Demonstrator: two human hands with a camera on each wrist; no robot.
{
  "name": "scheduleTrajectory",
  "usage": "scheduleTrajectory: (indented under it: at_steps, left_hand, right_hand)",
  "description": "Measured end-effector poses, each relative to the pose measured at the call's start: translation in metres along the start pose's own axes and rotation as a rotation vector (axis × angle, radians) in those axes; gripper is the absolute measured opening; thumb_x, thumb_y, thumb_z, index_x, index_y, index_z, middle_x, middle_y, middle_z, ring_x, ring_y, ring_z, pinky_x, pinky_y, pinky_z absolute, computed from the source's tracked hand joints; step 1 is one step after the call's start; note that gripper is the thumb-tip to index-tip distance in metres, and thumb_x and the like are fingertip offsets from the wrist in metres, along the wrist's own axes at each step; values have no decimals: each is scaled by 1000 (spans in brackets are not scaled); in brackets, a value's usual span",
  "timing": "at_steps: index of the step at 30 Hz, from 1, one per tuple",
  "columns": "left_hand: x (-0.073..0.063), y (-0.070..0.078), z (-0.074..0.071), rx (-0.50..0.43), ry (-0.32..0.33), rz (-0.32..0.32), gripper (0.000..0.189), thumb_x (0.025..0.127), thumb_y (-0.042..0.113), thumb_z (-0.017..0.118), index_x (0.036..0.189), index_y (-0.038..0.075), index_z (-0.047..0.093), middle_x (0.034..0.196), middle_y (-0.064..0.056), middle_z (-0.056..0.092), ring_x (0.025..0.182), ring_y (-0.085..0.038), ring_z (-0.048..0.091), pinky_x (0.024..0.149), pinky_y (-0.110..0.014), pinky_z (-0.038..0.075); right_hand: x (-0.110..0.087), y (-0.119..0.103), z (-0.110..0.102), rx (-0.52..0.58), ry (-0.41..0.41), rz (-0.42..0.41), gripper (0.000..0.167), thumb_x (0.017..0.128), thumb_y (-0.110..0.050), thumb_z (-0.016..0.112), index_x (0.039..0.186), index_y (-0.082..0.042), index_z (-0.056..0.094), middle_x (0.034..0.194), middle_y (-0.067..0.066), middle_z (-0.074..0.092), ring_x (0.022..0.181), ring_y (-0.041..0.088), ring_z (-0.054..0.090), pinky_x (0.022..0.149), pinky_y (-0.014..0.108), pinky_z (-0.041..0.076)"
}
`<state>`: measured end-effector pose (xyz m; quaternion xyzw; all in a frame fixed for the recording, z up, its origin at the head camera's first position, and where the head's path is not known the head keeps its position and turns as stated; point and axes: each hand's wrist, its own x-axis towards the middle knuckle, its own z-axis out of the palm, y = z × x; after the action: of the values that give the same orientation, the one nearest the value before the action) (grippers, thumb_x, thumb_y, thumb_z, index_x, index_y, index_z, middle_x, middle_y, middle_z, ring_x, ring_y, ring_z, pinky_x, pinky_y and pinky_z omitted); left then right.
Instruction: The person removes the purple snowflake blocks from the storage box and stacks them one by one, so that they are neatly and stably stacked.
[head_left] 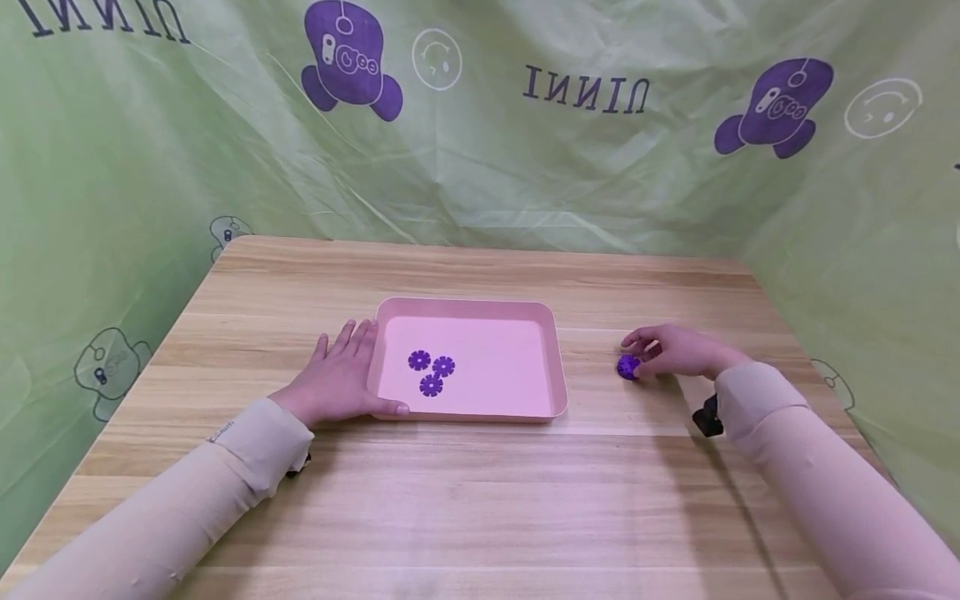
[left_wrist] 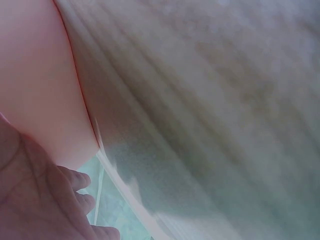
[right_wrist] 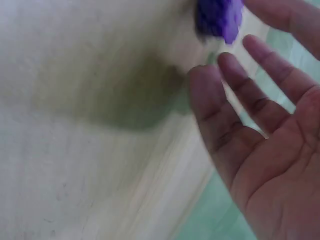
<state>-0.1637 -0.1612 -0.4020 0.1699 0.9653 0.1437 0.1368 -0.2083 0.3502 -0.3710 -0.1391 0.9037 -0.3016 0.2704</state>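
Note:
My left hand (head_left: 341, 379) rests spread at the left edge of a pink tray (head_left: 510, 358), its thumb over the near rim. In the tray lie three flat purple notched discs (head_left: 431, 384), close together on the left side. To the right of the tray, my right hand (head_left: 678, 352) reaches to a clustered purple pile of the same look (head_left: 627, 367). The thumb is right at the pile's edge, and the other fingers extend loosely beyond it. In the right wrist view the purple pile (right_wrist: 218, 19) is blurred and partly cut off, close to one fingertip.
A wooden table (head_left: 480, 500) carries the tray and the pile. Green printed fabric (head_left: 480, 167) hangs behind the table and along both sides. A small black device (head_left: 708, 417) shows under the right sleeve.

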Motion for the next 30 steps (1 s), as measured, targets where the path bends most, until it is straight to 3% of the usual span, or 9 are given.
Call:
scheduleTrajectory:
  at_steps: [2, 8, 20, 30]
  left_hand:
    - [0, 0, 0, -6, 0, 1, 148, 71, 86, 68, 161, -9, -1, 169, -29, 2, 155, -46, -4, 119, -68, -5]
    - [0, 0, -1, -15, -1, 3, 148, 71, 86, 69, 161, -8, -1, 169, -29, 2, 155, -47, -4, 119, -68, -5]
    - [0, 0, -1, -23, -4, -1, 148, 70, 84, 71, 161, -8, -2, 169, -28, 1, 155, -46, -4, 120, -67, -5]
    - [1, -1, -1, -29, -13, -5, 149, 70, 85, 70, 161, -7, -3, 169, -28, -1, 155, -46, -6, 120, -66, -6]
  right_hand:
    - [-1, -5, 4, -94, 19, -34, 50, 87, -11, 81, 129, 8, 62, 118, 19, 66, 111, 39, 65, 88, 39, 54]
    - [-2, -14, 14, -308, 87, -89, 42, 84, -10, 83, 121, 5, 69, 109, 15, 69, 102, 34, 68, 89, 49, 55]
    - [3, -16, 21, -431, 119, -177, 31, 85, -8, 81, 112, 3, 73, 102, 11, 69, 93, 27, 66, 88, 50, 56]
    - [4, -22, 21, -451, 95, -154, 30, 86, -12, 82, 112, 2, 73, 101, 10, 68, 92, 25, 64, 87, 49, 55]
